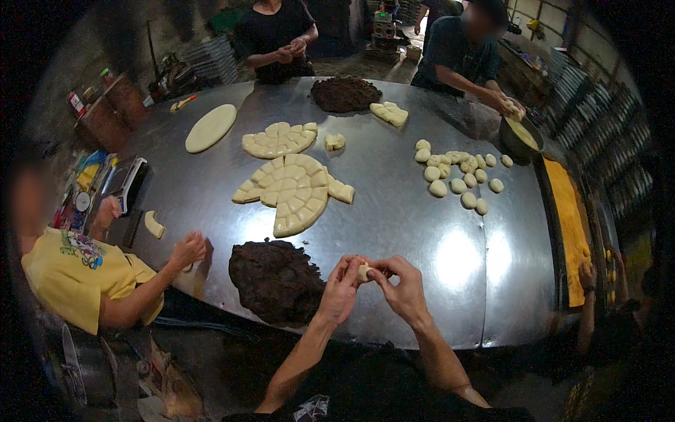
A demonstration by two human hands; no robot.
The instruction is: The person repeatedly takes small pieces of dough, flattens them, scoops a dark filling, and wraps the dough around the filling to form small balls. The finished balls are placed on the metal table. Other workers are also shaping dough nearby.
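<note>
Between the fingertips of my left hand (pixel 341 287) and my right hand (pixel 403 287) is a small piece of pale dough (pixel 364 272), held above the metal table. Both hands pinch it, and fingers hide part of it. Just left of my left hand lies a large mound of dark brown filling (pixel 274 282). Beyond it, a round slab of dough cut into pieces (pixel 295 187) rests on the steel. Another cut dough slab (pixel 279 140) sits behind that one. Several shaped dough balls (pixel 459 183) are scattered to the right.
A person in a yellow shirt (pixel 89 274) works at the left by a digital scale (pixel 126 182). Two others stand across the steel table (pixel 390 211), one over a bowl (pixel 522 138). A tray of yellow crumbs (pixel 567 227) borders the right edge. A second dark mound (pixel 345 95) lies far back.
</note>
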